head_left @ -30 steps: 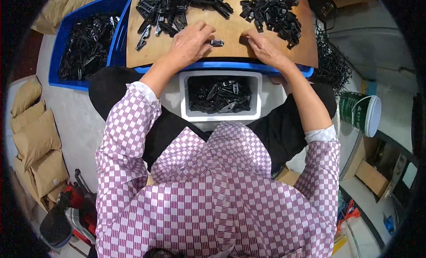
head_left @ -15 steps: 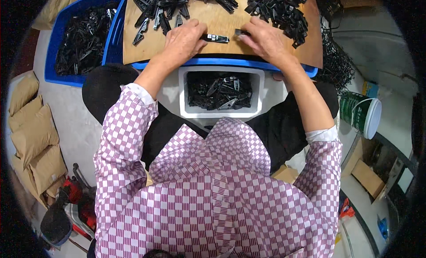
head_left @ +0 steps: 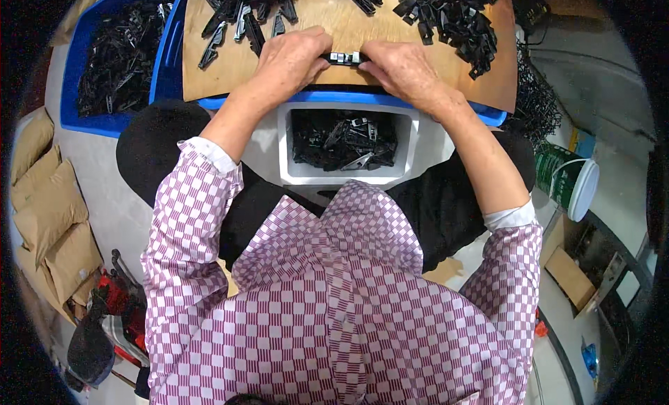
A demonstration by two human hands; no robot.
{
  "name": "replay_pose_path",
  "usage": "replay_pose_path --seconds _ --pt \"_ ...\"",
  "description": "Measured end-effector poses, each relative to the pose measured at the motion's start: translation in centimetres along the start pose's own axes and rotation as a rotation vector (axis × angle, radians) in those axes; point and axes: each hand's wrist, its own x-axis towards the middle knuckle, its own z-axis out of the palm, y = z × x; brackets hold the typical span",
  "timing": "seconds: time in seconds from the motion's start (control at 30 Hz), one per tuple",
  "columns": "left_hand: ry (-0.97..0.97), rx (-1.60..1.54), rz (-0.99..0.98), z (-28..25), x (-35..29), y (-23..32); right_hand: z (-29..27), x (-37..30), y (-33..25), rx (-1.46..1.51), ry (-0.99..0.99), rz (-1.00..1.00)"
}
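My left hand [head_left: 293, 60] is closed on one end of a long black plastic part [head_left: 343, 58] with a shiny light section. At its other end my right hand [head_left: 404, 72] is closed on a small black plastic piece, mostly hidden by the fingers, which meets the long part. Both hands are over the near edge of a wooden board [head_left: 230, 77]. Long black parts [head_left: 244, 13] lie in a heap beyond my left hand. Smaller black pieces [head_left: 456, 25] are piled beyond my right hand.
Below the board's edge stands a white foam box [head_left: 286, 150] of black parts. A blue bin [head_left: 72, 91] at the left holds more. Brown sacks [head_left: 52, 196] are stacked at far left. A green bucket [head_left: 557, 175] lies on its side at right.
My right hand has moved left, bringing its small piece against the end of the long part. The gap between the hands has closed. The whole view has shifted slightly.
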Motion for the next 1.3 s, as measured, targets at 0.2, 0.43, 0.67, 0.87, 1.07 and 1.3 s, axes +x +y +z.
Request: replay_pose_path --seconds 0.2,0.43,0.67,0.87,1.07,1.3 --pt "-0.002 0.009 0.01 0.2 0.3 -0.3 2.3 1.0 -0.5 0.017 0.047 0.003" --pt "-0.028 0.057 0.023 -0.8 -1.3 0.3 -1.4 0.9 1.0 -0.019 0.1 0.064" --pt "0.054 0.447 -0.007 -5.5 -2.3 -5.5 -1.8 -0.3 6.3 -0.311 0.203 0.391" --pt "-0.027 0.409 -0.003 -4.6 -1.5 -5.5 -0.3 -0.4 7.3 -0.311 0.193 0.393" --pt "-0.041 0.343 -0.035 -2.9 0.2 -6.3 1.3 -0.7 6.6 0.348 0.418 0.319" --pt "-0.01 -0.046 -0.114 0.1 2.9 -4.4 0.3 -2.6 5.2 -0.021 0.301 0.171"
